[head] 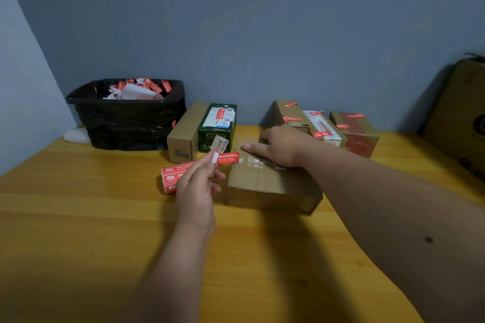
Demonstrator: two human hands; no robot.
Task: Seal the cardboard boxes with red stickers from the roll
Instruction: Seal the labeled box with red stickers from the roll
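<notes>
A brown cardboard box [270, 186] lies in the middle of the wooden table [78, 217]. My right hand [280, 145] rests flat on its top, fingers pointing left. My left hand [195, 186] pinches one red sticker [228, 158] by its left end and holds it just off the box's left edge. The roll of red stickers [170, 178] lies on the table behind my left hand, partly hidden by it.
A black-lined bin [126, 118] with backing paper and red scraps stands at the back left. A plain brown box [183, 136] and a green box [217, 126] sit beside it. Three boxes bearing red stickers [325, 126] stand at the back right. A large carton [462, 113] leans at the far right.
</notes>
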